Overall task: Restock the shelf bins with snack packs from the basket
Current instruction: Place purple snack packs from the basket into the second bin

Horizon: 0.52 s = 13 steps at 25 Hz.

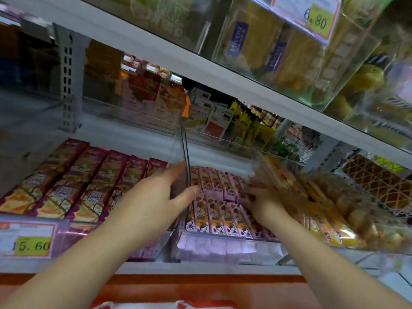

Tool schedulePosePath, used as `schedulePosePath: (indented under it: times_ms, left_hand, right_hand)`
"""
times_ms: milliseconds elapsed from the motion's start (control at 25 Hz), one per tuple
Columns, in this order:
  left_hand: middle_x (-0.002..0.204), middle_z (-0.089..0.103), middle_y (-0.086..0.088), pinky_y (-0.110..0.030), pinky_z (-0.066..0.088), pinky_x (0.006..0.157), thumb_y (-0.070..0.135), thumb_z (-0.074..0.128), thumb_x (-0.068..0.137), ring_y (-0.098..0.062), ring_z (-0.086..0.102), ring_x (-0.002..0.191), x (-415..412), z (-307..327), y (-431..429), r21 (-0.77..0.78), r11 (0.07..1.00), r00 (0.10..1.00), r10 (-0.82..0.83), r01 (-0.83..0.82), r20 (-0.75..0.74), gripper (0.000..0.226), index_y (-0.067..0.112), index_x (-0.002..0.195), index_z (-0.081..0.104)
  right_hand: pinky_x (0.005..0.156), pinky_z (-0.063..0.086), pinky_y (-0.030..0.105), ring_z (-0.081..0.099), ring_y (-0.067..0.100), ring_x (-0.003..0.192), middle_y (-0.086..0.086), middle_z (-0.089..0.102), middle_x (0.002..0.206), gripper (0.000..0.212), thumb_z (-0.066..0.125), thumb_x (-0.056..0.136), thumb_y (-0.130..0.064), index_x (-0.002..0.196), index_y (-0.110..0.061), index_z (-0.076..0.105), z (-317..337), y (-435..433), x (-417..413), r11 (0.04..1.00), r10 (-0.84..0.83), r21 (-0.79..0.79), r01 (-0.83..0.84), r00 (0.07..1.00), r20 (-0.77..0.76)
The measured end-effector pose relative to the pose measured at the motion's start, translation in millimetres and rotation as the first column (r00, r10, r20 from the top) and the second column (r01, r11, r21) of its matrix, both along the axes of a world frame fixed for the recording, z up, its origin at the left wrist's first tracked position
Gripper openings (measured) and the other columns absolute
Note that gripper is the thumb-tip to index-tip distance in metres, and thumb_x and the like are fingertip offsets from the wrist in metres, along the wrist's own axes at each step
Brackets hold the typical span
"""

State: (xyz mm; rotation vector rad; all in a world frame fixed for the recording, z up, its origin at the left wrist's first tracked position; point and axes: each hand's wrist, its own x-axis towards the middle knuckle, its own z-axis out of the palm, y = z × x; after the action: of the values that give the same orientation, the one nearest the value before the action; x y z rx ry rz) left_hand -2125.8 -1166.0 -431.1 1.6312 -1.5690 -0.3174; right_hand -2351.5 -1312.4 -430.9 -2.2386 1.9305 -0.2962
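Note:
Pink snack packs [219, 216] lie in rows in the middle clear bin [225, 247]. My right hand [262, 200], blurred by motion, reaches into this bin with its fingers spread on the back row of packs. My left hand [161, 194] is at the clear wall between the middle bin and the left bin [142, 250]. Its fingers are straight, with the thumb against the wall on the middle bin's side. The left bin holds long purple and orange packs [89, 186]. At the bottom edge, a red and white strip of the basket [165, 305] shows.
A right bin holds yellow and orange packs [323, 221], blurred. Price tags [31, 238] hang on the bin fronts. The shelf above [223, 70] carries clear bins close over my hands. A wicker basket [376, 181] stands at far right. An orange ledge [200, 286] runs below.

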Motion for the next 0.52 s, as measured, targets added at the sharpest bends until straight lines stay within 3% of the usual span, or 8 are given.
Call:
schedulePosePath:
  times_ms: [200,320,440,520]
  left_hand:
    - [0.139,0.051,0.008,-0.028,0.047,0.083,0.06,0.046,0.088,-0.016,0.057,0.11,-0.3,-0.1,-0.6,0.0,1.0,1.0,0.015,-0.015,0.005,0.065,0.039,0.147,0.027]
    - [0.14,0.05,0.01,-0.031,0.046,0.096,0.059,0.049,0.088,-0.013,0.051,0.122,-2.0,-3.4,6.3,-0.058,0.998,0.999,0.04,-0.04,0.009,0.063,0.035,0.145,0.035]
    - [0.124,0.059,0.01,-0.026,0.043,0.093,0.046,0.05,0.091,-0.011,0.054,0.114,-8.1,-4.8,26.5,-0.299,0.949,0.992,0.123,-0.105,0.043,0.045,0.028,0.132,0.053]
    - [0.104,0.061,0.007,-0.024,0.043,0.085,0.034,0.049,0.088,-0.012,0.054,0.098,-16.4,-6.3,47.0,-0.441,0.891,0.988,0.147,-0.108,0.054,0.035,0.02,0.118,0.061]
  right_hand:
    - [0.087,0.04,0.021,0.054,0.024,0.12,0.005,0.049,0.143,0.033,0.051,0.098,-0.031,0.13,-0.024,0.058,-1.6,2.0,-2.4,0.995,0.058,0.077,-0.057,0.998,-0.005]
    - [0.076,0.042,0.021,0.06,0.019,0.11,0.002,0.059,0.131,0.035,0.051,0.098,-0.028,0.131,-0.022,0.057,7.2,28.7,-10.1,0.997,0.046,-0.068,-0.032,0.975,0.219]
    - [0.086,0.043,0.019,0.059,0.004,0.107,-0.015,0.064,0.117,0.029,0.055,0.096,-0.026,0.123,-0.027,0.061,17.5,85.8,-14.0,0.939,0.141,-0.338,0.062,0.827,0.544]
    - [0.083,0.047,0.018,0.059,0.001,0.098,-0.017,0.064,0.106,0.024,0.056,0.094,-0.022,0.115,-0.031,0.062,2.0,136.6,-14.1,0.883,0.263,-0.456,0.113,0.685,0.679]
